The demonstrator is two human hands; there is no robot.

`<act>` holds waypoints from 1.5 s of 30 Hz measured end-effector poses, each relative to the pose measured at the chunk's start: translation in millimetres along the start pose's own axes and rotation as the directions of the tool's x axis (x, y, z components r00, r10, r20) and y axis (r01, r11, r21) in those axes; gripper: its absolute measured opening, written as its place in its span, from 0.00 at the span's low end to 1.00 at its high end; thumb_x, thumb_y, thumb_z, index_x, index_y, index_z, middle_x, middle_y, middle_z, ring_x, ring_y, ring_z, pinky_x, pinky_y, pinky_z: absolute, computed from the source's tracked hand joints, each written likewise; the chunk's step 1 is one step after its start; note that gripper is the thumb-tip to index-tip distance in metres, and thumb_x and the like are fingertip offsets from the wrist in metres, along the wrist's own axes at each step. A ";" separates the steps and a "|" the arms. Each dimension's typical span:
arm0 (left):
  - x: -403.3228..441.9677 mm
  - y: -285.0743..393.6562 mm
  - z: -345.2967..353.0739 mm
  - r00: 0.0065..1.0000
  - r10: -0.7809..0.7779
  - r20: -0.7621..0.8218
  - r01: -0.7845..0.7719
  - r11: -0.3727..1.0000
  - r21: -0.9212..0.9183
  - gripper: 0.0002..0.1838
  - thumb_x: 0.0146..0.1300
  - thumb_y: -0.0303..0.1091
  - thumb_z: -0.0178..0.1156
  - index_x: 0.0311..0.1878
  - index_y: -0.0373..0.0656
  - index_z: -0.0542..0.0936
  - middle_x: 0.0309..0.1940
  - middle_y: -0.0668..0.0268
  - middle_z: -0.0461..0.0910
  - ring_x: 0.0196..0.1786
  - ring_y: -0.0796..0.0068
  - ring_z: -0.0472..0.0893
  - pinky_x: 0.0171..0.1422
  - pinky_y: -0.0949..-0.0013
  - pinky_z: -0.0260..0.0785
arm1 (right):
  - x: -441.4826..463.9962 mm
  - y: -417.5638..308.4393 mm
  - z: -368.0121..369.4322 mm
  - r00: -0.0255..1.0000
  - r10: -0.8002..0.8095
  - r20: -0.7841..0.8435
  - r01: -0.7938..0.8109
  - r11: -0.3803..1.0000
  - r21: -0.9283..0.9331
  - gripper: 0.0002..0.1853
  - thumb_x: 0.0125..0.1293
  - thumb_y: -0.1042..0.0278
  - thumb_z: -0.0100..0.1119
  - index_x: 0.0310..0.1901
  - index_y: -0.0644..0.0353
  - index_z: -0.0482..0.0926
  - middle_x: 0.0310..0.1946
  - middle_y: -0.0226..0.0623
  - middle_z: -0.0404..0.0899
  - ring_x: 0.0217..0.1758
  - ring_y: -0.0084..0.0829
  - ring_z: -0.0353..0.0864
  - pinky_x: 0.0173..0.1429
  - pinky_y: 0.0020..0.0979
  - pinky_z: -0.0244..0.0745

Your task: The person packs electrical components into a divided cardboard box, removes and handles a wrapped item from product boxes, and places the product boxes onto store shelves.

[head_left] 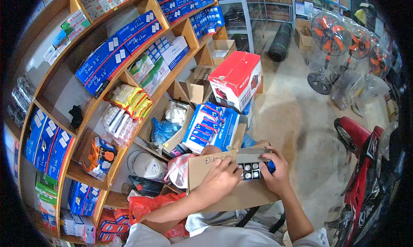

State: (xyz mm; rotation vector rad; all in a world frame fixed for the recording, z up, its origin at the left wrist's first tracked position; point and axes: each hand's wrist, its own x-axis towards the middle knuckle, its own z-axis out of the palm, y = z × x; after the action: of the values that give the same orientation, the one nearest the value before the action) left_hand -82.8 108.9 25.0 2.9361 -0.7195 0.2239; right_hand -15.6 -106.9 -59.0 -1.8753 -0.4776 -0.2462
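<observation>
Left hand and right hand partly hide white-topped pieces at the carton; I cannot tell either grip.

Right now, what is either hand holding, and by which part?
The right hand appears to hold the small open box by its right end. The left hand is at the box's other end; whether it grips anything cannot be told.

Wooden shelving carries blue cartons marked in handwriting, with yellow-and-red packets lower down. Beside it stands a red-and-white carton. Across the floor are a dark roll, pedestal fans with orange blades and, nearer, a red motorcycle.
</observation>
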 end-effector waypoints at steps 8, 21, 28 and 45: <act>-2.2 -10.1 0.4 0.977 0.202 0.065 -0.206 0.977 0.053 0.12 0.65 0.40 0.67 0.45 0.42 0.84 0.39 0.66 0.82 0.54 0.64 0.78 0.62 0.54 0.66 | -4.0 -2.0 -1.3 1.000 0.009 0.016 -0.009 1.000 -0.008 0.13 0.62 0.69 0.67 0.47 0.63 0.82 0.59 0.56 0.80 0.64 0.56 0.78 0.67 0.48 0.73; 6.9 4.5 -12.2 0.993 -0.003 0.116 0.019 0.989 -0.143 0.08 0.63 0.36 0.67 0.36 0.41 0.86 0.38 0.58 0.84 0.58 0.56 0.78 0.73 0.32 0.51 | -4.4 -6.2 -0.2 1.000 -0.024 0.010 0.024 0.999 -0.031 0.13 0.61 0.69 0.68 0.47 0.62 0.82 0.58 0.57 0.80 0.62 0.58 0.80 0.64 0.48 0.75; 14.1 4.4 -14.3 0.992 0.030 0.122 -0.031 1.000 0.005 0.10 0.62 0.39 0.67 0.35 0.41 0.86 0.39 0.59 0.84 0.59 0.56 0.78 0.64 0.42 0.59 | -4.2 -1.7 -1.8 0.999 -0.033 0.021 0.033 0.999 -0.008 0.14 0.61 0.69 0.68 0.47 0.62 0.81 0.58 0.58 0.79 0.62 0.59 0.80 0.65 0.48 0.75; -1.7 -3.4 -3.4 0.999 -0.009 0.033 0.011 0.999 -0.047 0.09 0.63 0.42 0.69 0.42 0.49 0.86 0.43 0.70 0.82 0.57 0.67 0.78 0.65 0.46 0.56 | -5.1 -8.3 -3.0 0.999 0.029 0.021 -0.028 0.999 -0.016 0.13 0.62 0.70 0.67 0.48 0.62 0.84 0.59 0.57 0.79 0.64 0.56 0.80 0.68 0.46 0.73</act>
State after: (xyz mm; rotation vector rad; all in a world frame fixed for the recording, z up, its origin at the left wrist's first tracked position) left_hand -83.1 113.1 27.9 2.9039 -0.7040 0.1564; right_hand -23.6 -108.3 -52.9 -1.9003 -0.4647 -0.2114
